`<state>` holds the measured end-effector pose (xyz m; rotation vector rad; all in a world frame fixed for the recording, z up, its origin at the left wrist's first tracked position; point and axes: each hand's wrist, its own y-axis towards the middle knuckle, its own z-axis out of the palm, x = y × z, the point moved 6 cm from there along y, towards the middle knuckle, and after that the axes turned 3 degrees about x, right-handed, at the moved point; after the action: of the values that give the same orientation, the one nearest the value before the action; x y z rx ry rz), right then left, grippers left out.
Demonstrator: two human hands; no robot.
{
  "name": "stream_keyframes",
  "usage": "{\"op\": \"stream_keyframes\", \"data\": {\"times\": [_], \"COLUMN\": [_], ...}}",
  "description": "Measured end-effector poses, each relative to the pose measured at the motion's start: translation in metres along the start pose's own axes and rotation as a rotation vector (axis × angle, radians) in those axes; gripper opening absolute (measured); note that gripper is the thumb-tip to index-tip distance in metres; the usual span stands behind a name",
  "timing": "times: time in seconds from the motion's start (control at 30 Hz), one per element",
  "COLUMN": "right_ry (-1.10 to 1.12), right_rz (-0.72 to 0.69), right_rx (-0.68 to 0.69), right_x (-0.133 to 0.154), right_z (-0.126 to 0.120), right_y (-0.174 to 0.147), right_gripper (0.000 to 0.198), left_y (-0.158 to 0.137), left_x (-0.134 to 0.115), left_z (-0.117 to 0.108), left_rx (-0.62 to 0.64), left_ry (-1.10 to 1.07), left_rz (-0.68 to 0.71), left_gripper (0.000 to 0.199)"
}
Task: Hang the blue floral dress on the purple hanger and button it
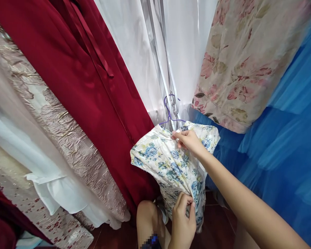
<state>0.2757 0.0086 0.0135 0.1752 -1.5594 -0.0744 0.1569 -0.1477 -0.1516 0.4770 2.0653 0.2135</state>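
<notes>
A small cream dress with blue flowers (168,162) hangs on a purple wire hanger (169,112). My right hand (188,141) grips the dress at its neckline, just under the hanger hook. My left hand (182,219) pinches a bunch of the dress fabric lower down, near its hem. The dress is held out in front of the hanging clothes, tilted toward me.
Hanging garments surround it: a dark red satin dress (75,76), a beige embossed gown (54,121), white sheer fabric (134,45), a pink floral dress (243,58) and blue tulle (287,138). My knee (147,218) and dark red floor (215,231) show below.
</notes>
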Motion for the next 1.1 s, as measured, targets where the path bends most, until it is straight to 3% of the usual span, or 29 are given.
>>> {"op": "stream_keyframes", "data": {"times": [0.17,0.3,0.37,0.53,0.63,0.77,0.93,1.1], "right_ry": [-0.297,-0.441,-0.529,-0.769,-0.798,-0.697,-0.602,-0.566], "right_rz": [-0.116,-0.273,-0.319,-0.251,-0.257,-0.344,-0.414,-0.422], "right_rx": [-0.12,-0.266,-0.26,-0.265,-0.231,-0.111,-0.029,0.016], "right_x": [0.005,0.009,0.01,0.015,0.022,0.032,0.043,0.047], "right_z": [-0.001,-0.004,-0.003,-0.01,-0.015,-0.016,-0.015,-0.015], "right_y": [0.001,-0.008,-0.014,-0.02,-0.024,-0.038,-0.054,-0.053], "right_gripper": [0.04,0.017,0.027,0.026,0.018,0.012,0.008,0.012], "left_y": [0.001,0.0,-0.001,-0.003,0.003,0.033,0.096,0.15], "left_x": [0.0,0.003,0.006,0.012,0.009,-0.016,-0.07,-0.106], "left_z": [-0.001,0.001,0.001,-0.001,-0.008,-0.038,-0.095,-0.106], "left_rx": [0.005,-0.003,-0.018,-0.048,-0.039,-0.107,-0.362,-0.338], "left_ry": [0.027,0.026,0.018,0.008,0.011,0.003,-0.066,-0.128], "left_rz": [-0.005,-0.004,-0.004,-0.01,-0.018,0.05,0.141,0.192], "left_gripper": [0.015,0.015,0.014,0.012,0.011,0.015,0.02,0.021]}}
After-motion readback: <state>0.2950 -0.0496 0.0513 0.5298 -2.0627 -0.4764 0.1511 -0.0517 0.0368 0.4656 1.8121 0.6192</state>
